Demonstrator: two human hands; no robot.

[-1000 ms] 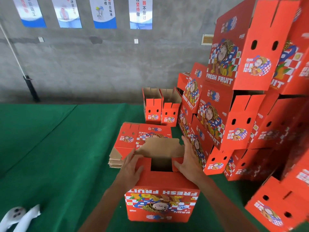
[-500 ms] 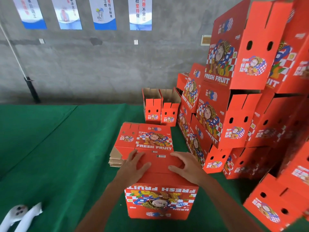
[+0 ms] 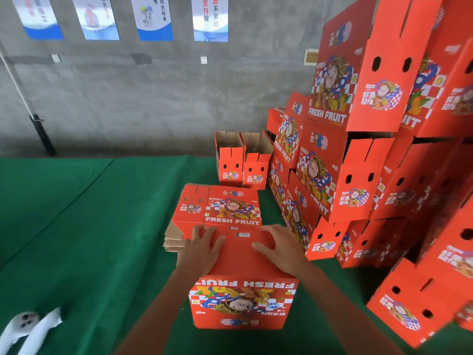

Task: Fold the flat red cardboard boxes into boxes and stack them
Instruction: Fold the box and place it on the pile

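one red box (image 3: 243,283) stands on the green cloth (image 3: 76,239) at the near middle, its printed front turned toward the camera with the words "fresh fruit" upside down. both hands lie flat on its top. the left hand (image 3: 202,248) presses the left part of the top with fingers straight and spread, and the right hand (image 3: 279,248) presses the right part, fingers loosely bent over the flap; neither hand is wrapped round anything. the top flaps lie closed under the palms, and a small white label (image 3: 242,234) shows between the two hands.

just beyond this box, touching its far edge, lies one stack of flat boxes (image 3: 217,211), red print on top and brown cardboard edges showing at its left side. how many sheets are in it cannot be counted. farther off stand two small open boxes (image 3: 242,167) side by side, brown inside, open tops up.

to the right rises a pile of folded boxes (image 3: 358,155), leaning and stacked several high up to the top right corner; at least ten can be made out, the exact count is unclear because of blur at the right edge. one more folded box (image 3: 414,306) sits at the near right.

on the far grey wall hang four posters (image 3: 153,19). one white thing (image 3: 28,329) lies on the cloth at the near left corner.
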